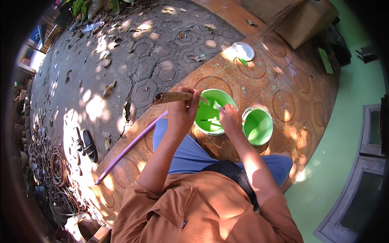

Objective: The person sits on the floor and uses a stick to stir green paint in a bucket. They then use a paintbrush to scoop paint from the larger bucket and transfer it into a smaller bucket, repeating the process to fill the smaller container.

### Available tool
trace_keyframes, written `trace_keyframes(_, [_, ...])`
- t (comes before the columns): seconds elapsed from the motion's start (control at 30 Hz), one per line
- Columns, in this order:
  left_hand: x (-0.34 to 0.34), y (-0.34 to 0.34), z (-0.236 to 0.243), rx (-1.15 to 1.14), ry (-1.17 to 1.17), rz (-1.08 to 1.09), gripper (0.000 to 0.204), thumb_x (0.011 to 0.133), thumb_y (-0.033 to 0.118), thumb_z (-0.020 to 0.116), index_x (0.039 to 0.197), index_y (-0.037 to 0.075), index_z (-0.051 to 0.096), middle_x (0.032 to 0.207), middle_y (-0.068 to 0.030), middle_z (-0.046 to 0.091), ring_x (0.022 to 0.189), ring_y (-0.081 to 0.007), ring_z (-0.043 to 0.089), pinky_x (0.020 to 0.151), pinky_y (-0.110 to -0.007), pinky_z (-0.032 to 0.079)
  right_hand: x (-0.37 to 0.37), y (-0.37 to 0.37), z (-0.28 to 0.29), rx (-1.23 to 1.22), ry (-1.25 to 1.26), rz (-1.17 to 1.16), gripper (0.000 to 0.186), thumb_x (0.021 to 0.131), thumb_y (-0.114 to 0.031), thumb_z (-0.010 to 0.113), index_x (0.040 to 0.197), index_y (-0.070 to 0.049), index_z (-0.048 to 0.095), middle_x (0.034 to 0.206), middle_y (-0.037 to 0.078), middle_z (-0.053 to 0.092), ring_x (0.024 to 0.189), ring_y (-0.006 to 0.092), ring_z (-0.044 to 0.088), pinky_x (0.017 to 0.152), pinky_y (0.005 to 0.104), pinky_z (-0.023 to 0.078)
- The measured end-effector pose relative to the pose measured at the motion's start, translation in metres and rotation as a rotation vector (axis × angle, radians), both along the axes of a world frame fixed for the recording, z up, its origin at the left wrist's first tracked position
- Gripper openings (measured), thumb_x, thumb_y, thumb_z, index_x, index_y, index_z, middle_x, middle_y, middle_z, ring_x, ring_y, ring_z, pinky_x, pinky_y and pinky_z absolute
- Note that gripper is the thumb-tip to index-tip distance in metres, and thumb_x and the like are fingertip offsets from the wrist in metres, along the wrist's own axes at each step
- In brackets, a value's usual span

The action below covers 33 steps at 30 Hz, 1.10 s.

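Note:
My left hand (184, 111) is closed round a thick pale wooden stick (174, 97), whose right end reaches over the near bucket and looks smeared with green. Below it stands a white bucket (197, 124) holding bright green paint (208, 115). My right hand (231, 118) is closed over the bucket's right side, gripping a small pale tool (217, 106) near the stick's end; its kind is hard to make out. Just right of that hand is a second round container (259, 126) of green paint. A thin green-coated piece lies in the near bucket.
A purple pole (129, 147) lies left of my legs on the brown patterned tiles (302, 111). Ahead are a round white lid (243, 51) and a small green piece (242, 61). Black sandals (88, 146) sit on the paving at left. A green wall (328, 150) rises at right.

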State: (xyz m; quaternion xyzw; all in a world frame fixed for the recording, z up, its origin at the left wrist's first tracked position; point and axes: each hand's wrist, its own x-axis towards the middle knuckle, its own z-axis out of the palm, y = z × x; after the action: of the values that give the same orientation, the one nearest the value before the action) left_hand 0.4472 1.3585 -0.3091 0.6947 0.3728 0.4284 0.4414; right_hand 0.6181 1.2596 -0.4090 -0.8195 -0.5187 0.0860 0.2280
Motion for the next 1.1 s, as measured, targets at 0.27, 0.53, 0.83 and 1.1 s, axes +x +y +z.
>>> trace_keyframes(0.27, [0.002,-0.004,-0.006,-0.033,-0.060,-0.016,0.016,0.098,0.014,0.064,0.099,0.001,0.055,0.077,-0.0043,0.062,0.065,-0.0095,0.063,0.058,-0.023,0.051,0.005,-0.003,-0.012,-0.009,0.039,-0.038,0.021,0.092,-0.020,0.061,0.091,0.001,0.064,0.092,0.022,0.067,0.083,0.0404,0.066,0.075,0.0493,0.053])
trace_keyframes(0.53, [0.006,-0.002,-0.005,0.095,0.002,0.040,0.018,0.095,0.015,0.067,0.093,0.000,0.058,0.077,-0.0090,0.065,0.062,-0.0144,0.066,0.055,-0.028,0.051,0.000,-0.004,-0.006,-0.011,0.069,-0.011,0.021,0.091,-0.021,0.063,0.092,0.000,0.064,0.091,0.022,0.066,0.082,0.0411,0.065,0.075,0.0489,0.052])
trace_keyframes(0.83, [0.006,-0.001,-0.013,-0.053,-0.125,0.022,0.017,0.095,0.014,0.068,0.094,0.001,0.058,0.072,-0.0072,0.062,0.060,-0.0127,0.064,0.054,-0.027,0.051,0.001,-0.005,0.005,-0.032,0.049,-0.065,0.018,0.090,-0.018,0.065,0.092,0.000,0.064,0.091,0.021,0.066,0.086,0.0408,0.065,0.076,0.0493,0.052])
trace_keyframes(1.1, [-0.001,0.006,-0.011,-0.144,-0.190,0.016,0.015,0.096,0.013,0.067,0.098,0.002,0.058,0.078,-0.0042,0.064,0.064,-0.0078,0.062,0.054,-0.023,0.049,0.018,-0.018,0.002,0.029,0.073,-0.055,0.020,0.089,-0.019,0.066,0.094,0.000,0.065,0.092,0.020,0.067,0.084,0.0401,0.066,0.075,0.0485,0.053])
